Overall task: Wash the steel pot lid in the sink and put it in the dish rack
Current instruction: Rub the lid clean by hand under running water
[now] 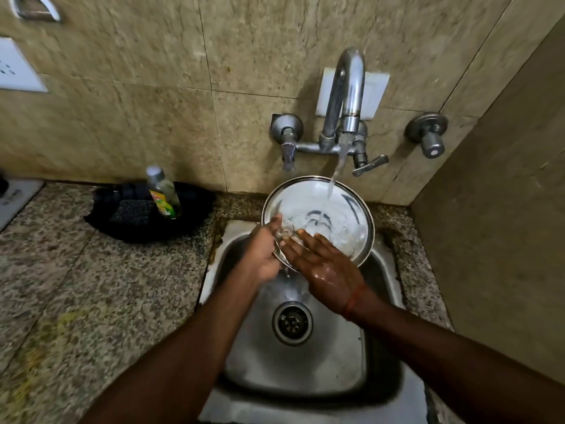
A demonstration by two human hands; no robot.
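Steel pot lid (333, 209) is tilted over the sink (336, 362), water (336, 169) landing just beyond the fingertips. Left hand (263, 255) pinches the rim, right hand (324, 264) has fingers flat and together on its face. The person should probably rotate it so the stream follows the fingers.

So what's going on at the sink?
A person is rinsing the steel pot lid under the running tap, over the sink. The left grip holds the tilted lid by its lower rim. The right grip, fingers flat, rubs the wet inside. A soap bottle and scrubber sit on the counter to the left. No dish rack is in view.
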